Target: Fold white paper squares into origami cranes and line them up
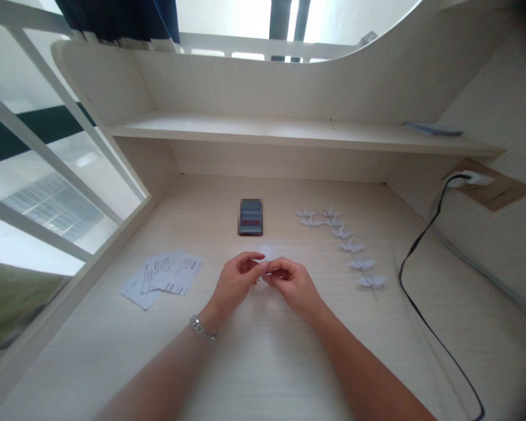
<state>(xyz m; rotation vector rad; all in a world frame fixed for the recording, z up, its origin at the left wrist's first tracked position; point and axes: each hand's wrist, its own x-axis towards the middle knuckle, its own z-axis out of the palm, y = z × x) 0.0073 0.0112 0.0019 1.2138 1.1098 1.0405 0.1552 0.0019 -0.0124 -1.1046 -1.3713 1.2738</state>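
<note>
At the middle of the desk, my left hand (242,271) and my right hand (289,282) meet fingertip to fingertip. Both are closed in a pinch on a small piece of folded white paper (267,266), mostly hidden by the fingers. To the right, several white paper cranes (351,247) stand in a curved row. Left of my hands lie a few overlapping sheets of printed paper (172,273). A dark phone-like rectangle (251,217), its face blurred out, lies just beyond my fingers.
A black cable (402,275) runs from a wall socket (493,182) down the desk's right side. Across the back is a shelf (263,130) with a flat bluish item (433,128) at its right end. White rails (48,149) flank the left side.
</note>
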